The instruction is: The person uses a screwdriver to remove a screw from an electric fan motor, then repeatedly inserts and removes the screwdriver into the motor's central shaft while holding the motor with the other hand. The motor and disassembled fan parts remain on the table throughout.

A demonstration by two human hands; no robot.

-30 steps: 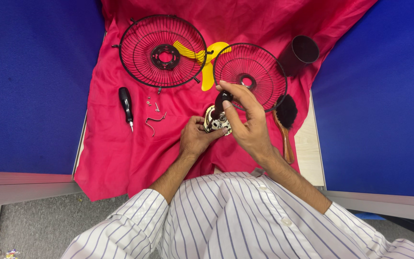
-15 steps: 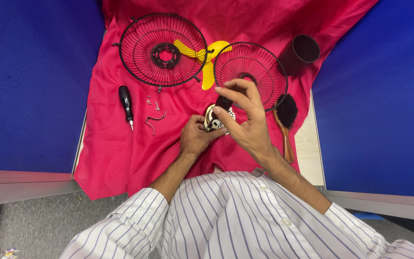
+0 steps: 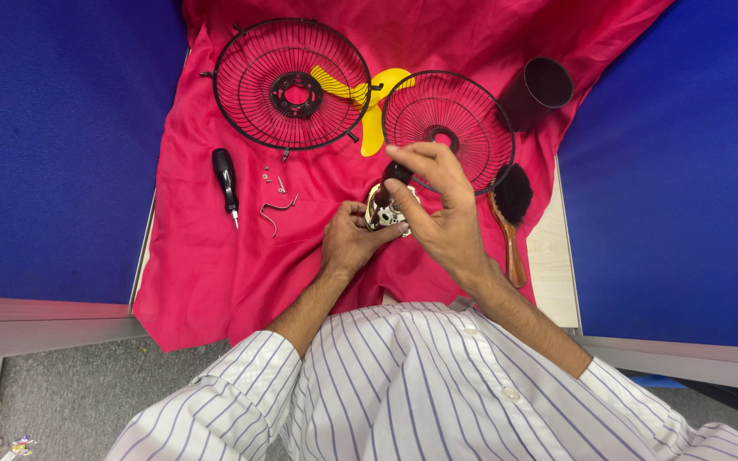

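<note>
Two hands are being kept over a red cloth [image 3: 215, 273] draping the tabletop [image 3: 557, 273], blue partitions [image 3: 61, 145] rising on both sides. A small metal motor [image 3: 383, 213] is being gripped by the left hand [image 3: 350, 243], while a dark-handled tool [image 3: 393, 175] is being pinched by the right hand [image 3: 442, 213] above it.

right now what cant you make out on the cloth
Head view:
- motor: mostly hidden by the left hand and right hand.
- dark tool in the right hand: tip hidden where it meets the motor.
- yellow blade: partly covered by the two grilles.
- screws: too small to tell their kind.
</note>
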